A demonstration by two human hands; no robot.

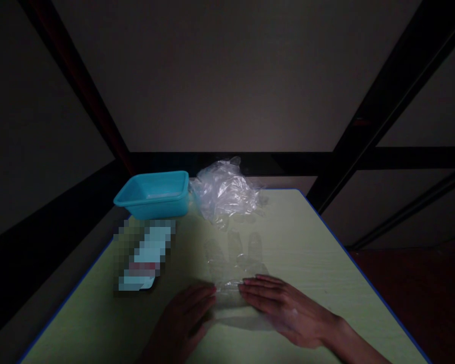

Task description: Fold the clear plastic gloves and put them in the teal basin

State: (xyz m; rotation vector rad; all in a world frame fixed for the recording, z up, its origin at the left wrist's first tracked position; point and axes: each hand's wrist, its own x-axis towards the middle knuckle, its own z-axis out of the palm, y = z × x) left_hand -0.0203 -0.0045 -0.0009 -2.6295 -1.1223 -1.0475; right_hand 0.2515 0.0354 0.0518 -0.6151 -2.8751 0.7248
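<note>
A clear plastic glove (233, 260) lies flat on the pale green table, its fingers pointing away from me. My right hand (276, 306) rests palm down on the glove's right side near the cuff, fingers stretched out and lying flat. At the left side of the cuff is my left hand (187, 313), in shadow, its fingertips touching the plastic; whether it pinches the film cannot be made out. Beyond the glove sits a crumpled heap of clear plastic (227, 189).
A blue plastic basket (157, 206) stands at the table's back left, beside the plastic heap. In front of it lies a phone-like object (147, 258), mostly pixelated. The table (311, 242) has a blue edge; a wall rises behind it.
</note>
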